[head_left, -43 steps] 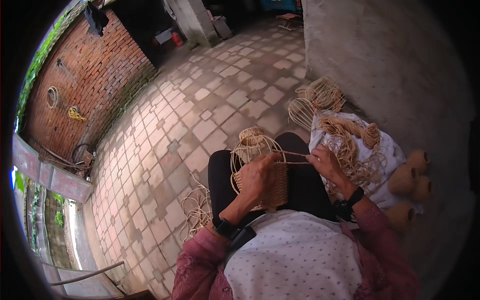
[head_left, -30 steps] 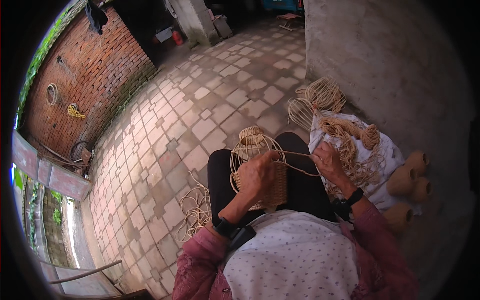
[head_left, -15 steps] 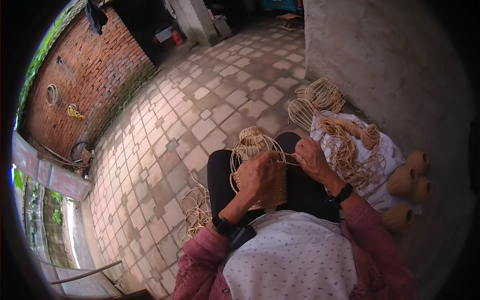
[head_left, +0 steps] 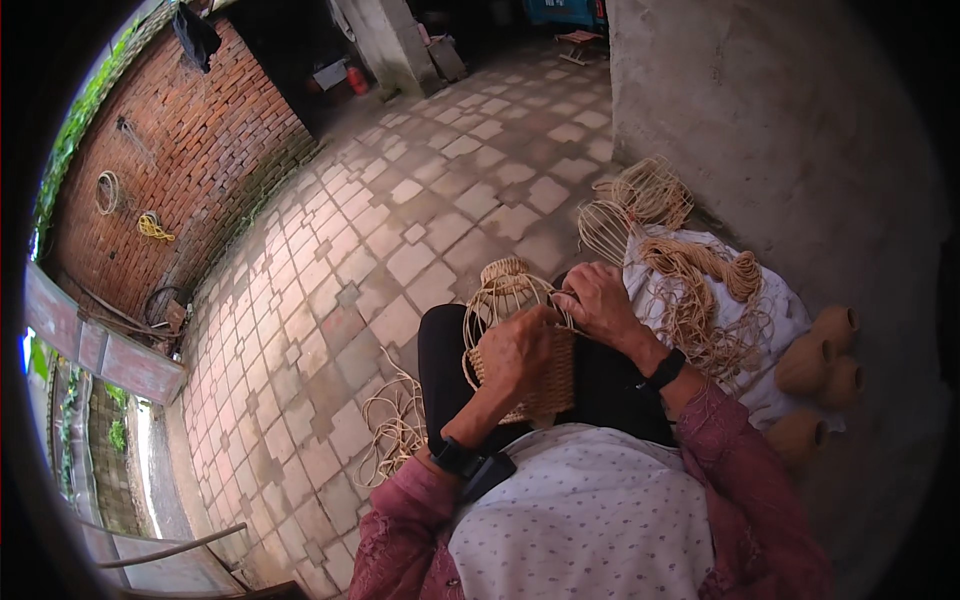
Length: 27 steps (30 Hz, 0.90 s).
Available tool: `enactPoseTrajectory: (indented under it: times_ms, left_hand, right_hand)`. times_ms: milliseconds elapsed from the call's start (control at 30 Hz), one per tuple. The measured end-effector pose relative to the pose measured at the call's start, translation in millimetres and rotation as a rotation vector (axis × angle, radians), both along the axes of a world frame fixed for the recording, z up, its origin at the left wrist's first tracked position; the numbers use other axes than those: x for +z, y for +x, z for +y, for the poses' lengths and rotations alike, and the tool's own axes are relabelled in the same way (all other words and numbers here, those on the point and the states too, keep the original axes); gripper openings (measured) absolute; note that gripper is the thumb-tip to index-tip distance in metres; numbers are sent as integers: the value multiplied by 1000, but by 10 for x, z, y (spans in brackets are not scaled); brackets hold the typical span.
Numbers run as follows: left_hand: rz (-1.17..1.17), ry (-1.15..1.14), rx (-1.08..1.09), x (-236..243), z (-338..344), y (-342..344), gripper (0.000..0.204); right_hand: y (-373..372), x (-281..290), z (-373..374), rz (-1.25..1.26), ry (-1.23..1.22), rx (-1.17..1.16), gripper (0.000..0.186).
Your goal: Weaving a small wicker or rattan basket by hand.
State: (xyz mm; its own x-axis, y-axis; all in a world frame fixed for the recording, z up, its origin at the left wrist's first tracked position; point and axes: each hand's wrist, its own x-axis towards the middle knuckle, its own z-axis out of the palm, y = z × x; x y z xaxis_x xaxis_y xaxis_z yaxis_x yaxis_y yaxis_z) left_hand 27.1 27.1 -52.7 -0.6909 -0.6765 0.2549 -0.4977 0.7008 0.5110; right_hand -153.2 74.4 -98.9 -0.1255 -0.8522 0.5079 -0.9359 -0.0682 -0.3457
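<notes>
A partly woven basket point(head_left: 560, 385) of tan cord rests in my lap, its lower body closely woven and its upper part bare curved ribs. A narrow woven ring point(head_left: 503, 270) joins the ribs at the far end. My left hand point(head_left: 517, 350) is closed on the basket's near side, at the border between weave and ribs. Close beside it, on the basket's right edge, my right hand point(head_left: 603, 305) is closed in a pinch on a thin cord, mostly hidden by the fingers. Both sets of fingertips are partly hidden.
Loose tan cord point(head_left: 393, 425) lies on the paved floor point(head_left: 340, 325) by my left leg. To my right, cord bundles point(head_left: 700, 275) lie on a white cloth point(head_left: 785, 300), near rib frames point(head_left: 648, 190) and several brown clay-coloured pots point(head_left: 805, 363). A grey wall point(head_left: 770, 130) stands behind them.
My right hand has moved left and slightly up, in to the basket's edge. The cord stretched between the hands earlier now barely shows. My left hand stays on the basket.
</notes>
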Motion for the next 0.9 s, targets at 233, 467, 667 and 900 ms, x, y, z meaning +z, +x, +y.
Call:
enactPoseTrajectory:
  times_ms: [233, 467, 667, 900]
  left_hand:
    - [-10, -6, 10, 19, 4, 29, 17]
    - [2, 123, -51, 137, -77, -25, 22]
    - [240, 593, 20, 144, -240, 147, 22]
    - [514, 889, 9, -168, -379, 525, 16]
  right_hand:
    - [-504, -387, 754, 21, 24, -34, 10]
    - [-1650, -976, 2049, -5, 634, -808, 22]
    - [-56, 48, 1145, -1552, 637, 307, 39]
    - [454, 181, 498, -2182, 55, 384, 31]
